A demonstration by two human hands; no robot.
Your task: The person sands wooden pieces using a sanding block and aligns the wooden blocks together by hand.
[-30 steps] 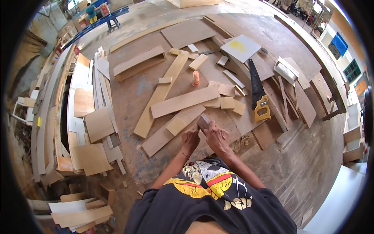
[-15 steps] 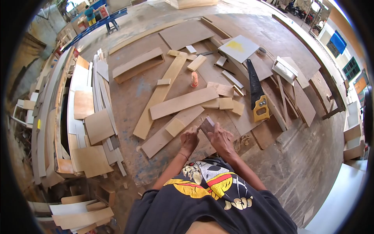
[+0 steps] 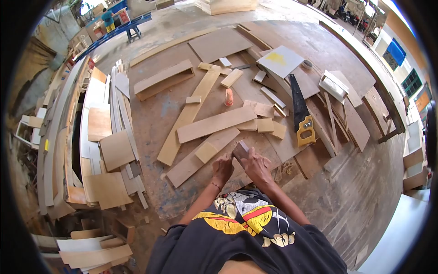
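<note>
Close to my body, my right hand [image 3: 256, 166] is wrapped round a small dark brown wooden block [image 3: 240, 149], its far end sticking out past the fingers. My left hand [image 3: 222, 168] is closed just left of the block, its fingertips at the block's side. Whatever those left fingers pinch is hidden or too small to name. Beyond both hands lie a long plywood strip [image 3: 216, 123] and a lower board [image 3: 182, 171] with a small square piece [image 3: 206, 152] on it.
A handsaw [image 3: 301, 112] with a yellow handle lies to the right, near a white panel [image 3: 280, 60]. An orange-red bottle [image 3: 228, 97] stands mid-table. A long box-like piece [image 3: 164, 80] is at left. Stacked boards [image 3: 98, 123] line the left side. Another person [image 3: 107, 19] stands far off.
The block has tipped and dropped slightly toward me, with both hands still at it. The whole view has shifted a little; the pieces on the table lie as before.
</note>
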